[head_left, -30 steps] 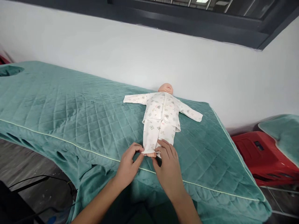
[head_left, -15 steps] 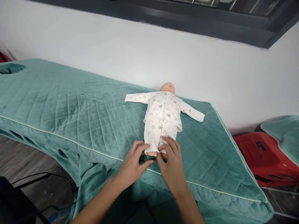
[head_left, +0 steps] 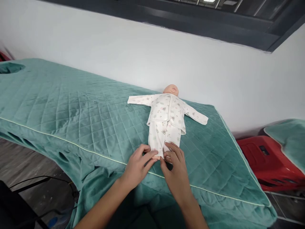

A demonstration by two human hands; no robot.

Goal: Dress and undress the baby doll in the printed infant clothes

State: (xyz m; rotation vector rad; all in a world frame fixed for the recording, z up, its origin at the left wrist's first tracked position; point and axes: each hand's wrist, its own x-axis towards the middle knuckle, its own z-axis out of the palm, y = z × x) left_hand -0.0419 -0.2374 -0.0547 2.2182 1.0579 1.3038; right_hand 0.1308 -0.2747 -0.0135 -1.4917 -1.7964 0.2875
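Observation:
A baby doll lies on its back, its head by the wall. It is dressed in a white printed jacket with sleeves spread wide, and matching white pants. My left hand is closed with thumb and fingers pinching the cuff of the pant leg on the left. At the inner side of that same cuff, my right hand pinches the hem, its other fingers bent over the other pant leg. A bit of the doll's foot shows below the cuff; the other foot is hidden.
The doll lies on a bed with a quilted green cover, with a face hole at the far left. A white wall runs behind it. At right is a red plastic object with green cloth; cables hang at lower left.
My left fingers have closed in on the cuff, and that pant leg is now narrower and pulled toward the right and down. Less of the foot shows. My right hand stays almost in place.

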